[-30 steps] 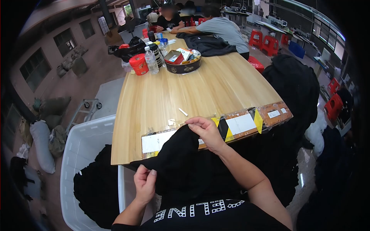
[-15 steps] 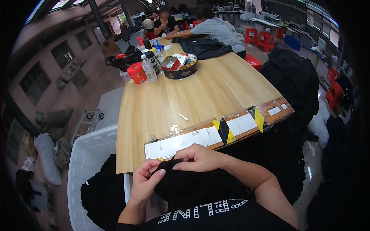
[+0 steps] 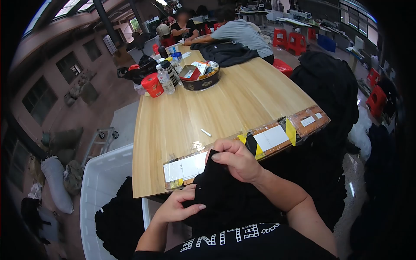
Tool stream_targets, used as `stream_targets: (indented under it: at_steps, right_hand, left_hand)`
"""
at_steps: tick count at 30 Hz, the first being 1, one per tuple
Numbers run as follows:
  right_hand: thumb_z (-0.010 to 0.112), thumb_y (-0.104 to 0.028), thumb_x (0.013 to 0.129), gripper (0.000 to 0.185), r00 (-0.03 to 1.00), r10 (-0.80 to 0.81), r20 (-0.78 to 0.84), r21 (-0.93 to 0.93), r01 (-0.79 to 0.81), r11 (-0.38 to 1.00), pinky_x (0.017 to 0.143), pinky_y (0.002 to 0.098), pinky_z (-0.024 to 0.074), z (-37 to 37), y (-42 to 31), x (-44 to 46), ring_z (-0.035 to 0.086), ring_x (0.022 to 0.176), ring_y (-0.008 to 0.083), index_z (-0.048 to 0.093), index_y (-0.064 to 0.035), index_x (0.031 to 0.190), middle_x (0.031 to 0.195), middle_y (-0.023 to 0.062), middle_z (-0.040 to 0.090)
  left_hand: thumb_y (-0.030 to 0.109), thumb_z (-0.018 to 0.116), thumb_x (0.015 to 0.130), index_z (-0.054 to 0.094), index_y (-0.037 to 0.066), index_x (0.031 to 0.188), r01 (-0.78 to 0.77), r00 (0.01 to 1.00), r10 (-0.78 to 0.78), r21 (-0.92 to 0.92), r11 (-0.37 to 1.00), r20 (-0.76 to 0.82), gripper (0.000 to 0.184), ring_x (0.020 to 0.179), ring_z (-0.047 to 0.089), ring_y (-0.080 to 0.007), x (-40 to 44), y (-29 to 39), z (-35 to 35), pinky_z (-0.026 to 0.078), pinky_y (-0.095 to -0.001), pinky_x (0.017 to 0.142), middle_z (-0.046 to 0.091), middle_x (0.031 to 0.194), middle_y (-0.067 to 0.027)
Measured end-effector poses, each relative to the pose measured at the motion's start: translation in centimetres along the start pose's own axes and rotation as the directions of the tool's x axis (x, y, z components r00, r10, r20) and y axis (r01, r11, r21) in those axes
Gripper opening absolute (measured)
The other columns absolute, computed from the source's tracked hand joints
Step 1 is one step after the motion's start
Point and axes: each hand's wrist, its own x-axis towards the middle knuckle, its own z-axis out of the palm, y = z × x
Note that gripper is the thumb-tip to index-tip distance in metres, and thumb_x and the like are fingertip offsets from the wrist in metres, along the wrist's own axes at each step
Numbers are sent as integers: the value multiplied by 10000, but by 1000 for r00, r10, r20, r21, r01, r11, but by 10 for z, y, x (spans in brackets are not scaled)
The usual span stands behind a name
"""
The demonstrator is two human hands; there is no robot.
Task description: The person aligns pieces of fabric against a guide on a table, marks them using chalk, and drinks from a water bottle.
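Note:
A piece of black cloth (image 3: 216, 186) is held up between my two hands near the front edge of the wooden table (image 3: 242, 99). My right hand (image 3: 236, 159) pinches its upper corner between thumb and fingers. Lower and to the left, my left hand (image 3: 182, 206) grips the cloth's left edge, with the thumb lying across its front and the other fingers partly behind it. Where the cloth hangs low, it blends with my black shirt, so its lower end cannot be made out.
A white tub (image 3: 93, 190) with black cloth stands left. On the table are a white stick (image 3: 206, 132), a round tin (image 3: 201, 82) of small items, a bottle (image 3: 165, 80) and a red canister (image 3: 152, 85). A person in grey (image 3: 242, 37) leans over dark cloth (image 3: 223, 53).
My right hand has risen and moved right, lifting a corner of the cloth. My left hand has dropped slightly and shifted right, so the hands are farther apart.

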Motion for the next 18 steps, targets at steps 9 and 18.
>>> stream_targets:
  at_steps: [9,18]
  right_hand:
    - [524,-39,851,85,973,-166,-162,123,187,975,615,186,408,-23,-27,-2,500,645,41,529,-48,767,705,-14,559]
    - [516,-31,847,110,939,-149,-309,158,205,966,609,195,427,-35,-26,-8,520,629,55,537,-53,741,684,-5,571]
  left_hand:
    - [105,675,807,555,12,797,116,993,-109,230,966,-41,153,628,413,-79,2,-42,2,370,-243,568,473,668,13]
    - [61,600,866,614,15,989,193,880,-323,-361,913,-347,132,690,509,-43,-1,-71,14,402,-171,637,601,810,23]
